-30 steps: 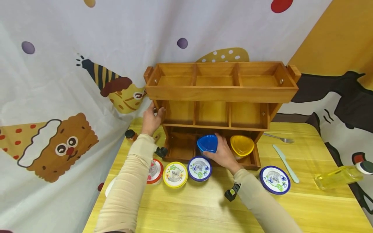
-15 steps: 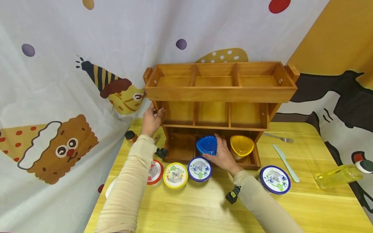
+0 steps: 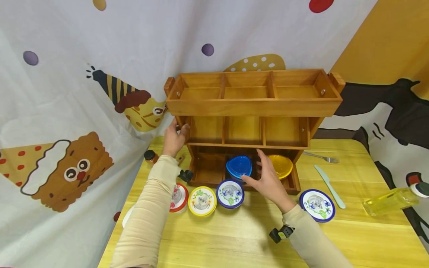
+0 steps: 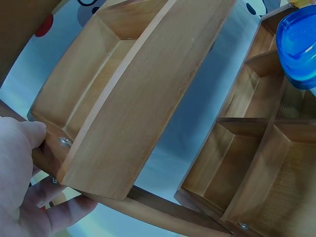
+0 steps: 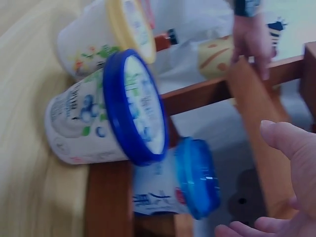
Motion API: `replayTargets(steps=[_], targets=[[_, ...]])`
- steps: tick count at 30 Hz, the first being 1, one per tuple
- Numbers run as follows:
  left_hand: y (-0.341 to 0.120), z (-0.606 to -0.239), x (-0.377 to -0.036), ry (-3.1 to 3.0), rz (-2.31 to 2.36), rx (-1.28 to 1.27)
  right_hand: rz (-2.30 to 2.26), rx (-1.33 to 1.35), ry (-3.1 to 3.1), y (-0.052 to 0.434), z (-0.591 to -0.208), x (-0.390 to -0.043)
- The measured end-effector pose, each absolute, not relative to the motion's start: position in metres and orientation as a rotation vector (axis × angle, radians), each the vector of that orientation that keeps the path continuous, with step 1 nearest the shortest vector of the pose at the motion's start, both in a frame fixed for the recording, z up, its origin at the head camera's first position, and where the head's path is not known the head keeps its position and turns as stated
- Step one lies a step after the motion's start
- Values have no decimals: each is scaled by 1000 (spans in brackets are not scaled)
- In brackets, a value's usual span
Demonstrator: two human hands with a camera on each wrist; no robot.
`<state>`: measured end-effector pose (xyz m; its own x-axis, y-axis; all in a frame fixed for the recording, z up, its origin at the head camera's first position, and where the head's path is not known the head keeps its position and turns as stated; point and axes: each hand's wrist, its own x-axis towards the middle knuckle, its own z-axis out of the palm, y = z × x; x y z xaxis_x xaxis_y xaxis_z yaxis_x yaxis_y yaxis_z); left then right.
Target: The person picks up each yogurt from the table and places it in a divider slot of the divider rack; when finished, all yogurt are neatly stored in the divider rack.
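The right hand (image 3: 268, 180) is spread wide, fingers straight, holding nothing; the blue-lidded cup (image 3: 239, 166) sits just beside its fingertips in the middle bottom compartment of the wooden rack (image 3: 254, 108), and the yellow-lidded cup (image 3: 281, 165) lies just beyond the hand (partly hidden by it). The left hand (image 3: 174, 137) grips the rack's left side post, thumb curled round the wood. Half a second ago the right hand was wrapped around the blue-lidded cup; it has since let go and drawn back.
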<state>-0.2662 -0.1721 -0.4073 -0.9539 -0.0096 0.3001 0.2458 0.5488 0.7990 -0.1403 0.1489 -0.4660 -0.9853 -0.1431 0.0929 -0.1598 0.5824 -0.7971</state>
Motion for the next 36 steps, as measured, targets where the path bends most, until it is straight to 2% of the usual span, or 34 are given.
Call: replayTargets(steps=[6,13,22,36], targets=[[-170,-406,-267,-2507,-1356,-201,1403,264,-2662,176,-448,-117],[-170,-408,-267,-2512,-1362,-214,1344,118,-2613,224,-446,-90],[-172,-409,-266,-2502,-1370,-206,1287,-128,-2661,276,-475,-55],[-171,-407,-264,-2481,-1349,-212,1102,-329,-2636,296,-514,-32]])
